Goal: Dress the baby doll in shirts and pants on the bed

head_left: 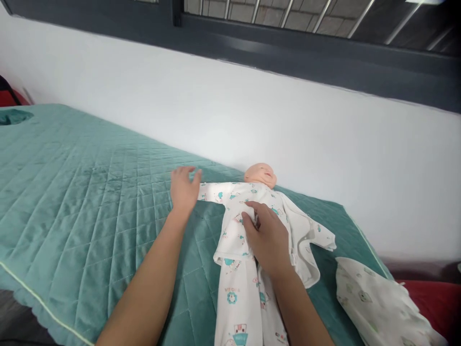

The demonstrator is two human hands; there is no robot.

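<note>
A baby doll (pixel 260 174) lies on its back on a green quilted cover, its head toward the wall. It wears a white printed baby shirt (pixel 234 235) and matching trousers (pixel 237 302). One side of the shirt front is spread out to the right, with its sleeve (pixel 320 234) stretched away from the body. Over the end of the other sleeve is my left hand (pixel 184 187), open, thumb and fingers apart. My right hand (pixel 268 235) lies on the doll's chest, fingers curled and thumb close to the forefinger on the shirt front; the palm side is hidden.
The green quilted cover (pixel 118 192) spreads far to the left. A white printed cloth (pixel 378 302) lies at the lower right, beside something red (pixel 432 302). Behind the doll rises a white wall (pixel 216 110), below a dark window frame (pixel 288 43) with bars.
</note>
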